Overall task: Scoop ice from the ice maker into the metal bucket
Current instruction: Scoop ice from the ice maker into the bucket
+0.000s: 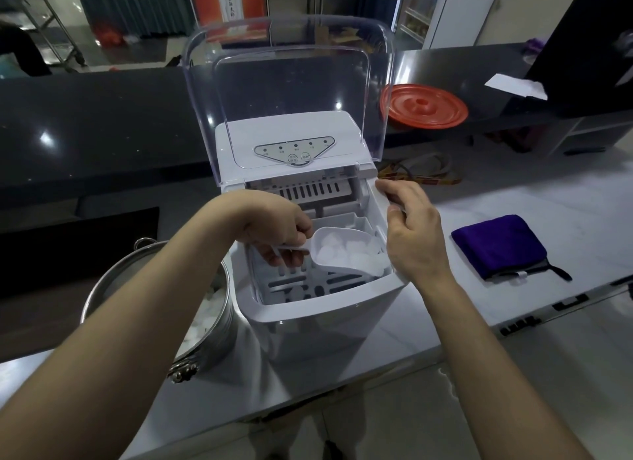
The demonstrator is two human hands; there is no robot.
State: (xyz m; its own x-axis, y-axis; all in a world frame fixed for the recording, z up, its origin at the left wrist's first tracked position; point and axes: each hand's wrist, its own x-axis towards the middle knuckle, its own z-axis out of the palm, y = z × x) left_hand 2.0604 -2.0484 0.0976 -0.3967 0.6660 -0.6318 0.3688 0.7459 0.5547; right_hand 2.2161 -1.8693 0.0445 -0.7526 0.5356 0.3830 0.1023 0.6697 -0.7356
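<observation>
White ice cubes (346, 256) fill a plastic scoop (337, 254) gripped by the left hand (277, 235) inside the ice maker (308, 309), the right hand (412, 232) loosely steadying its rim; next, likely a level carry left to the metal bucket (157, 302).

ice-filled scoop (346, 254) inside open ice maker (308, 302)

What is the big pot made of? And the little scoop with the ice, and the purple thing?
The bucket looks like shiny steel: silvery, with reflections. The scoop in the left hand seems to be cloudy white plastic; the ice shows faintly through it. The purple cloth looks like soft, fuzzy fabric, matte and folded.
</observation>
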